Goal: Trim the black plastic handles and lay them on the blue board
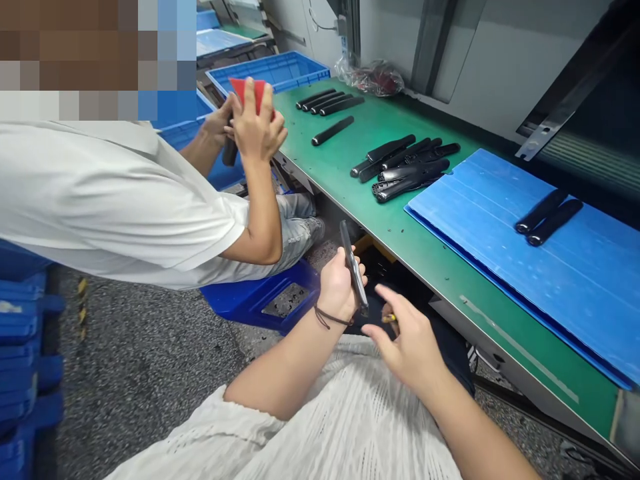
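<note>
1. The person's left hand point(340, 288) was closed around a slim black bar point(354, 267), which stood nearly upright above the fingers.
2. The right hand point(410, 341) was open with fingers spread, a small yellow-tipped object point(389, 319) just beside them; whether it was held could not be told.
3. Beyond the hands, a blue stool point(260, 300) stood on the gray floor point(145, 360), with stacked blue crates point(20, 347) at far left.
4. A co-worker in a white shirt point(115, 200) raised one hand point(257, 127) against a red piece point(247, 93), the other hand point(217, 123) near a dark bar point(230, 152).
5. On the green table point(450, 260), a blue mat point(500, 267) carried two black bars point(549, 217), while a cluster of black bars point(405, 167) lay beside it.
6. Farther along lay more black bars point(327, 100), with a plastic bag point(370, 77) and a blue crate point(270, 73) behind.
</note>
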`<state>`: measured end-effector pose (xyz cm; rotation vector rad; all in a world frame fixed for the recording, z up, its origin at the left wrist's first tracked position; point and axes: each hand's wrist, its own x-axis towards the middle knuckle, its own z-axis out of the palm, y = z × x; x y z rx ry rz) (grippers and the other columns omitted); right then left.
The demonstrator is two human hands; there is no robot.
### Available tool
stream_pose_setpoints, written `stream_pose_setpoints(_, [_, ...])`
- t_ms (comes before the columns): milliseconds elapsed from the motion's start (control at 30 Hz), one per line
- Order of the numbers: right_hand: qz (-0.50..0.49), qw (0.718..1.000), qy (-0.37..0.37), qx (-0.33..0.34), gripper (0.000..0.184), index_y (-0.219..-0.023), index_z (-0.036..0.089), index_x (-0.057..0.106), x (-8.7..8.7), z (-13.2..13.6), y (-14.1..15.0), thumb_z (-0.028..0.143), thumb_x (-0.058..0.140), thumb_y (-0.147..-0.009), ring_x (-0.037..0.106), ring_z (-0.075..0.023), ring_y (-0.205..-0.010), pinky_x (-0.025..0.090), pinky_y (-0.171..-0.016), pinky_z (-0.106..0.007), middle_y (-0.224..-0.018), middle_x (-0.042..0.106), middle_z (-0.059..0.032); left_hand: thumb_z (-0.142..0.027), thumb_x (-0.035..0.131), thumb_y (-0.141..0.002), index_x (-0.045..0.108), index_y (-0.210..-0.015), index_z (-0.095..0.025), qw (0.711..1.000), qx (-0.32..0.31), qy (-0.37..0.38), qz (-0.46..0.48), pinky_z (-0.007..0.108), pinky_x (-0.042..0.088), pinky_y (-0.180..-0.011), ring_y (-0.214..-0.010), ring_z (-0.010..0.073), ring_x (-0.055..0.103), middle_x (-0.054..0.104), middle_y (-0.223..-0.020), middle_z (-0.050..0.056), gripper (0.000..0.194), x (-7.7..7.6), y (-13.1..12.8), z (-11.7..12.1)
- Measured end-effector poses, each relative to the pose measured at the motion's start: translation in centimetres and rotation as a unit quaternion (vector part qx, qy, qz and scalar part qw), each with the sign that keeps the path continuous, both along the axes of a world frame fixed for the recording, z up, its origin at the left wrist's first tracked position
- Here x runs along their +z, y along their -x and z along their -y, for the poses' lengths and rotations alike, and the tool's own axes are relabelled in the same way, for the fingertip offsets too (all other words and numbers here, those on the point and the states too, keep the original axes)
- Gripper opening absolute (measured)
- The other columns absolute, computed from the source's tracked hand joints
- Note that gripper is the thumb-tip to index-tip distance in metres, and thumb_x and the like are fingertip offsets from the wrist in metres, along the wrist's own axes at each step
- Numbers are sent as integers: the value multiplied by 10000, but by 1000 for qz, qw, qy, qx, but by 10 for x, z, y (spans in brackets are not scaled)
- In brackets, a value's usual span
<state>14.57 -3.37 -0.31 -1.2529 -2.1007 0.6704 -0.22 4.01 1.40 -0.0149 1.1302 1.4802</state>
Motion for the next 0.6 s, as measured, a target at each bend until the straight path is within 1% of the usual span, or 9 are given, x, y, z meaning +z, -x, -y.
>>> stream_pose_setpoints(100, [-138, 990, 2, 12, 110, -980, 205, 669, 8, 5, 10, 315, 667, -977, 564, -128, -688, 437, -617, -261, -803, 609, 0, -357, 465, -1069, 591, -1059, -151, 999, -40, -8, -24, 192, 340, -425, -472, 86, 454, 512, -693, -32, 241, -10, -1, 4])
stream_pose_setpoints(200, [-198, 980, -27, -14, 144, -867, 198, 620, 14, 7, 8, 248, 618, -1002, 501, -105, -636, 384, -586, -251, -741, 551, 18, -356, 634, -971, 587, -1161, -171, 971, -68, -49, -223, 255, 533, -686, -820, 163, 655, 650, -964, 62, 269, -19, 7, 14])
stream_pose_setpoints(233, [-205, 978, -28, -16, 140, -872, 198, 615, 17, 7, 5, 249, 623, -1002, 493, -104, -635, 373, -582, -250, -739, 542, 20, -363, 687, -933, 579, -1219, -184, 937, -45, -87, -335, 298, 551, -827, -1011, 201, 664, 661, -1110, 97, 354, -20, 11, 18])
stream_pose_setpoints(300, [-211, 977, -12, 0, 159, -862, 202, 607, 24, 9, 0, 277, 648, -996, 483, -103, -636, 361, -580, -249, -730, 529, 27, -447, 711, -908, 579, -1280, -200, 812, -8, -225, -539, 385, 493, -1031, -1255, 263, 585, 629, -1297, 137, 466, -20, 17, 28])
stream_pose_setpoints(367, [-209, 978, 20, 17, 198, -844, 208, 593, 32, 12, -5, 321, 669, -988, 488, -106, -641, 369, -589, -250, -728, 530, 31, -539, 546, -988, 648, -1136, -189, 671, -74, -392, -625, 440, 469, -1039, -1150, 274, 627, 680, -1177, 138, 393, -19, 21, 36])
stream_pose_setpoints(400, [-201, 979, 41, 17, 190, -872, 212, 594, 35, 14, -6, 342, 678, -982, 497, -107, -644, 382, -597, -251, -746, 547, 31, -528, 436, -1033, 658, -991, -189, 622, -125, -453, -626, 431, 491, -959, -976, 250, 657, 702, -1001, 114, 407, -18, 21, 39])
stream_pose_setpoints(433, [-186, 980, 62, 11, 165, -936, 217, 600, 38, 16, -8, 355, 680, -979, 517, -111, -659, 403, -612, -253, -788, 578, 25, -486, 343, -1064, 626, -853, -196, 595, -167, -489, -616, 403, 496, -848, -789, 216, 631, 672, -818, 80, 456, -18, 20, 40])
stream_pose_setpoints(500, [-144, 986, 83, -16, 156, -1112, 224, 584, 38, 18, -13, 333, 621, -1007, 574, -127, -726, 453, -664, -262, -917, 633, -3, -385, 246, -1083, 522, -702, -210, 590, -188, -505, -602, 357, 424, -669, -572, 172, 496, 546, -605, 29, 502, -20, 19, 39])
stream_pose_setpoints(600, [-16, 999, 23, -33, 349, -1322, 258, 550, 25, 13, -24, 136, 447, -1012, 608, -153, -810, 443, -669, -272, -986, 632, -28, -354, 243, -1075, 466, -668, -218, 602, -166, -500, -600, 351, 352, -614, -535, 165, 433, 489, -564, 21, 484, -24, 20, 35])
